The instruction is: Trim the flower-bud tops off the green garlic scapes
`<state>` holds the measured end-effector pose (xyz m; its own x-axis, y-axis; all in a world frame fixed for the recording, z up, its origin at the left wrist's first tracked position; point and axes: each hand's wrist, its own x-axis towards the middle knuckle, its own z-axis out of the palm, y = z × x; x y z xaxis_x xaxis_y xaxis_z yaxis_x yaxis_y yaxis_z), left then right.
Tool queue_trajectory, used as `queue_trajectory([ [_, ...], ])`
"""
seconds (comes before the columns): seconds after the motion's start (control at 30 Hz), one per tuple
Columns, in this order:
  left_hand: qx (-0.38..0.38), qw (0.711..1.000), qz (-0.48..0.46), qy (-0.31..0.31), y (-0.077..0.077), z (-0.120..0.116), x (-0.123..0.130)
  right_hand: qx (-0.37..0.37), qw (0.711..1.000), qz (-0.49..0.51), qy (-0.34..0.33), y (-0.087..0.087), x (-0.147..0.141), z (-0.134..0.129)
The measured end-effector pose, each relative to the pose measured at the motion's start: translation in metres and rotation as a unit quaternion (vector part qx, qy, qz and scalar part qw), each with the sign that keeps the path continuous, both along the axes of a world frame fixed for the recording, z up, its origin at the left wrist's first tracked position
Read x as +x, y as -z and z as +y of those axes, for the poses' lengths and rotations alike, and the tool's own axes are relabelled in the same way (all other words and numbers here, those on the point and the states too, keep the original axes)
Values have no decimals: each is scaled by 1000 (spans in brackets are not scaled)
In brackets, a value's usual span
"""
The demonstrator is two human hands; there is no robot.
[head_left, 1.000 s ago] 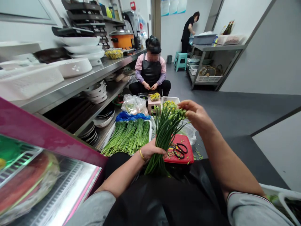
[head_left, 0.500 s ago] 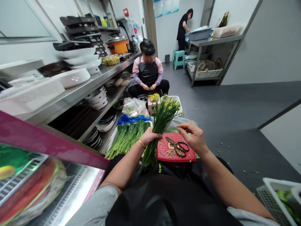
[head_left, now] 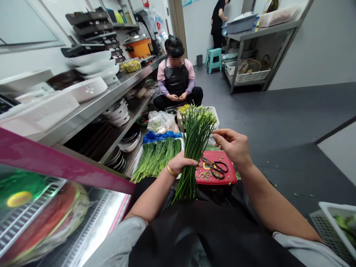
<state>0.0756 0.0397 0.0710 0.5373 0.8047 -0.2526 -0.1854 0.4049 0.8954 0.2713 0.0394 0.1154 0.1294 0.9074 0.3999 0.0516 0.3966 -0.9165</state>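
Note:
My left hand [head_left: 182, 164] is wrapped around the middle of a bunch of flowering garlic chives [head_left: 196, 137], held nearly upright with pale green buds at the top. Close to the right side of that bunch, my right hand [head_left: 233, 144] has its fingers curled, thumb near forefinger; whatever is between the tips is too small to make out. Black-handled scissors [head_left: 218, 168] lie on a red lid [head_left: 205, 179] strewn with green scraps. More chive stalks [head_left: 158, 159] fill a white tray left of the bunch, with a blue plastic bag [head_left: 160, 136] at its far end.
Ahead, a person [head_left: 176, 76] squats, working with both hands. A metal shelf [head_left: 122, 92] with dishes runs along the left. A glass-fronted case with watermelon [head_left: 52, 218] stands at near left, a white basket [head_left: 324, 222] at near right. Another person [head_left: 218, 22] stands at the back.
The bunch has come more upright and shifted slightly right with my left hand. My right hand has stayed beside the buds, fingers still curled. The whole view has tilted downward a little.

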Motion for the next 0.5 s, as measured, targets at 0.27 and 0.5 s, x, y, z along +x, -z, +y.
queue_trajectory([
  [0.27,6,1000,5,-7,14,-2,1,-1,999,43,8,-10,0,22],
  [0.5,21,998,-13,-53,17,2,-3,-47,998,29,31,33,2,6],
])
